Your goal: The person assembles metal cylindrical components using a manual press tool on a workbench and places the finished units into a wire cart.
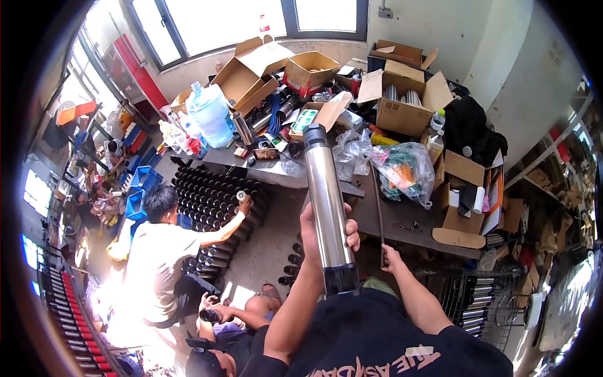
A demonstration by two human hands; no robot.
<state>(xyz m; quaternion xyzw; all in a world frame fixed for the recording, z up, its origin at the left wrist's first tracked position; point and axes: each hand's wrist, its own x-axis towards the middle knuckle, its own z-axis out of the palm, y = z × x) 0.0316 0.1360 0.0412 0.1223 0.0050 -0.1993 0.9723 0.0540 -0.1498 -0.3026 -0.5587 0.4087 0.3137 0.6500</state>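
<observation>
fingers of the left hand (pixel 310 244) wrap around a silver tube (pixel 328 201) with black ends, held slightly tilted before the cluttered tabletop (pixel 408 236), while farther right a thin dark rod (pixel 379 217) is gripped near its lower end by the right hand (pixel 395 258), beside a clear plastic bag (pixel 408 173).

So from my end, I'm running the left hand (pixel 309 237) out front near mid-view, palm side turning back toward me, with the thumb (pixel 307 217) lying along the left and the fingers (pixel 352 237) curling in from the right, so it's gripping pretty firmly. The left forearm (pixel 293 309) is angling steeply up from the lower edge, all bare skin. My right hand (pixel 391 258) is sitting lower and off to the right, fingers bending into a grip too, while the right forearm (pixel 419 298) is slanting up and leftward behind it.
</observation>
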